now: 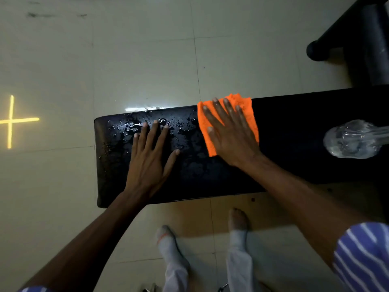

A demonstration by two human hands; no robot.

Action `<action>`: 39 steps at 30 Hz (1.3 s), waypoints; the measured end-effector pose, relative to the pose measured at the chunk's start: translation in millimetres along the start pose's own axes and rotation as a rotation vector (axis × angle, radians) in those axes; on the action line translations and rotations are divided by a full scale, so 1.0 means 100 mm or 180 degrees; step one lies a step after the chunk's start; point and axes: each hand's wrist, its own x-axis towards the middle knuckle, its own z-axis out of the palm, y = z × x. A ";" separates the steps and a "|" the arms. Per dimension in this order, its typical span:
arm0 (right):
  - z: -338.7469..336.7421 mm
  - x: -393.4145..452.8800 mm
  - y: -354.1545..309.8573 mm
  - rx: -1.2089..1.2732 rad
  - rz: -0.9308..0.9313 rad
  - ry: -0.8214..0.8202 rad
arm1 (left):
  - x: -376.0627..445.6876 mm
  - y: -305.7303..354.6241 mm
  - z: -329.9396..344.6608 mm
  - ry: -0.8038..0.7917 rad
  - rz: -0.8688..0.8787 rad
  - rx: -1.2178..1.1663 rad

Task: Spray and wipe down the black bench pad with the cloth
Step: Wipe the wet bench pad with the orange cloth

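The black bench pad [284,127] runs across the middle of the view, and its left end is wet with beads of water. My left hand [150,157] rests flat on that wet end, fingers spread and straight. An orange cloth [247,106] lies on the pad just right of the wet patch. My right hand [229,133] presses flat on the cloth with straight fingers. A clear plastic bottle [351,140] lies on its side on the pad at the right, apart from both hands.
Pale floor tiles [136,60] surround the bench. A bright yellow cross [10,121] marks the floor at the left. Another black piece of equipment [357,39] stands at the top right. My feet [237,222] stand close to the pad's near edge.
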 end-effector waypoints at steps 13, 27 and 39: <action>0.05 0.09 -0.43 0.0098 -0.0046 -0.0022 | -0.12 -0.32 -0.07 0.0087 -0.0072 -0.0007; 0.14 0.27 -0.84 0.0001 -0.0235 -0.0186 | -0.29 -0.70 -0.10 0.0175 -0.0166 0.0004; 0.14 0.39 -1.19 -0.0050 -0.0510 -0.0357 | -0.52 -0.83 -0.11 0.0145 -0.0150 -0.0177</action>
